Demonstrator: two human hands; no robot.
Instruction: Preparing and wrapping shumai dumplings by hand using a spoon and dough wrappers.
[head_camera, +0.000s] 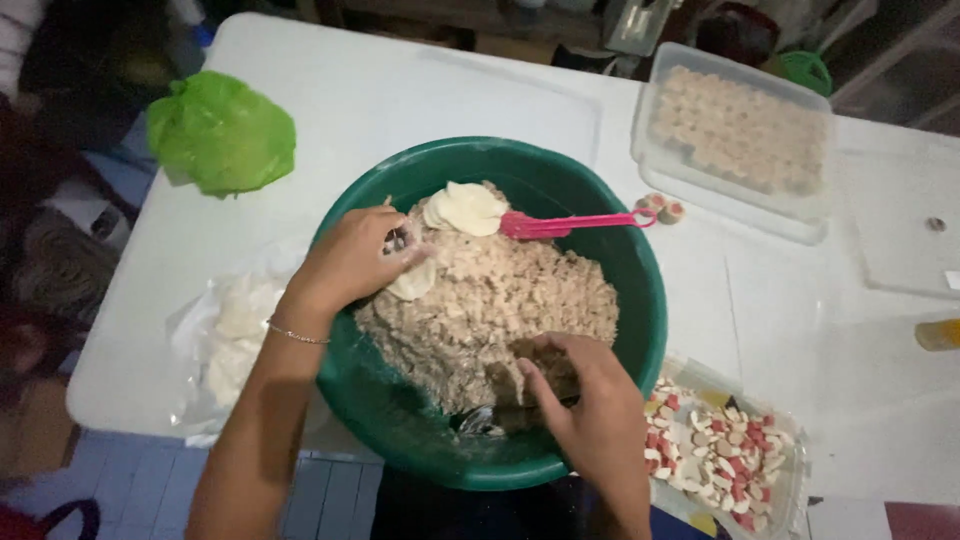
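A big green bowl (640, 290) sits on the white table (400, 90), filled with a lumpy brown minced filling (500, 300). My left hand (345, 262) reaches in from the left and pinches a thin round white wrapper (415, 283) against the filling. A small stack of the same wrappers (465, 208) lies on the filling beside a pink spatula (570, 224) that rests across the rim. My right hand (590, 410) digs into the near side of the filling with a metal spoon (480, 420).
A clear lidded tub of finished pale dumplings (740, 130) stands at the back right, with two small rolls (662, 208) beside it. A tray of red and white chopped pieces (725, 455) lies front right. A green plastic bag (222, 130) and a clear bag of wrappers (235, 335) lie left.
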